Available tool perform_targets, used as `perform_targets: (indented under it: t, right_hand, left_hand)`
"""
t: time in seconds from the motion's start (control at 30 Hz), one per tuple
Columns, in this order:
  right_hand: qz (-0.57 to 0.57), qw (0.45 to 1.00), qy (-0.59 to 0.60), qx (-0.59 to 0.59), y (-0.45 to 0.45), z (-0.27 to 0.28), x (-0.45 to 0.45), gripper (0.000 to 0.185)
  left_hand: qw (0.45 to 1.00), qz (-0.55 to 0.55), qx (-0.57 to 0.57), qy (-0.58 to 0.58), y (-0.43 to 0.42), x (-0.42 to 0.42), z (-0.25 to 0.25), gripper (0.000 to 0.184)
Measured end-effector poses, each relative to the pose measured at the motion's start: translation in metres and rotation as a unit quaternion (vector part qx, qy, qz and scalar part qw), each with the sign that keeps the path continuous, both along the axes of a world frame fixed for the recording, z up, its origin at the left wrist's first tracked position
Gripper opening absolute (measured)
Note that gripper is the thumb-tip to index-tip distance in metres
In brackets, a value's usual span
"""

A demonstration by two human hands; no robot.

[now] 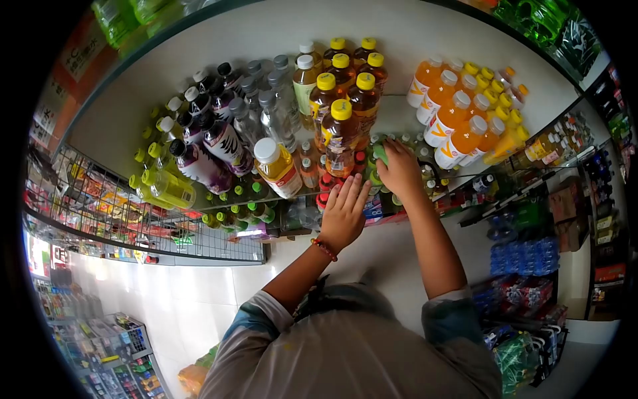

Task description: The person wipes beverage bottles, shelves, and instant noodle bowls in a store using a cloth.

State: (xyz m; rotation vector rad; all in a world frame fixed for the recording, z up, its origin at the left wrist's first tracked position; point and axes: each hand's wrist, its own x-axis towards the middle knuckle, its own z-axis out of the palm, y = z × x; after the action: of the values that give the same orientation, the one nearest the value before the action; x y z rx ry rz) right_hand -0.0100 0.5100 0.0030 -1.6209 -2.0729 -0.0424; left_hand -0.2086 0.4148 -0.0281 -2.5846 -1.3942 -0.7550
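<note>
My left hand [343, 214] lies flat with its fingers stretched out, at the shelf's front edge just below the nearest yellow-capped bottle of brown drink [339, 136]. Whether its fingertips touch that bottle I cannot tell. To its right, my right hand [401, 174] is closed on a small green cloth [381, 153], pressed down on the shelf. Left of my hands stands a white-capped bottle of yellow drink [279, 174]. More yellow-capped bottles stand in a group behind the nearest one.
Orange drink bottles [458, 130] stand on the right of the shelf. Dark-labelled bottles [222, 143] and clear bottles [271, 113] fill the left side, with yellow-green bottles [166, 186] beyond. Lower shelves hold more bottles. A wire rack [219, 246] is at left; packed bottles [525, 258] stand at right.
</note>
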Motion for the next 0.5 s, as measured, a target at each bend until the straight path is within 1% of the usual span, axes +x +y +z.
perform_targets:
  t: [0.1, 0.17, 0.2, 0.27, 0.3, 0.37, 0.4, 0.5]
  right_hand:
    - [-0.013, 1.0, 0.008, 0.016, 0.024, 0.0, 0.001, 0.048]
    - [-0.039, 0.999, 0.029, -0.013, 0.045, -0.004, 0.007, 0.05]
    - [-0.04, 0.999, 0.031, -0.012, 0.057, -0.009, 0.011, 0.05]
    - [-0.08, 0.996, 0.005, 0.041, 0.082, -0.022, 0.022, 0.05]
    - [-0.079, 0.996, 0.006, 0.04, 0.094, -0.025, 0.026, 0.05]
    - [-0.104, 0.993, -0.03, 0.052, 0.114, -0.029, 0.029, 0.05]
    - [-0.098, 0.993, -0.048, 0.05, 0.121, -0.029, 0.028, 0.049]
    - [-0.088, 0.994, -0.049, 0.05, 0.125, -0.026, 0.022, 0.05]
  left_hand:
    - [1.0, 0.001, 0.008, 0.012, 0.004, 0.0, -0.005, 0.069]
    - [0.999, -0.015, 0.038, -0.027, 0.008, -0.001, -0.012, 0.073]
    - [0.999, -0.016, 0.038, -0.025, 0.01, -0.001, -0.016, 0.073]
    - [0.999, -0.018, 0.05, -0.011, 0.014, -0.002, -0.025, 0.073]
    - [0.999, -0.017, 0.05, -0.011, 0.015, -0.001, -0.026, 0.073]
    - [0.999, -0.004, 0.045, -0.005, 0.014, 0.003, -0.028, 0.073]
    - [0.999, -0.001, 0.044, -0.006, 0.013, 0.004, -0.029, 0.073]
    - [1.0, -0.002, 0.024, -0.015, 0.014, 0.003, -0.029, 0.072]
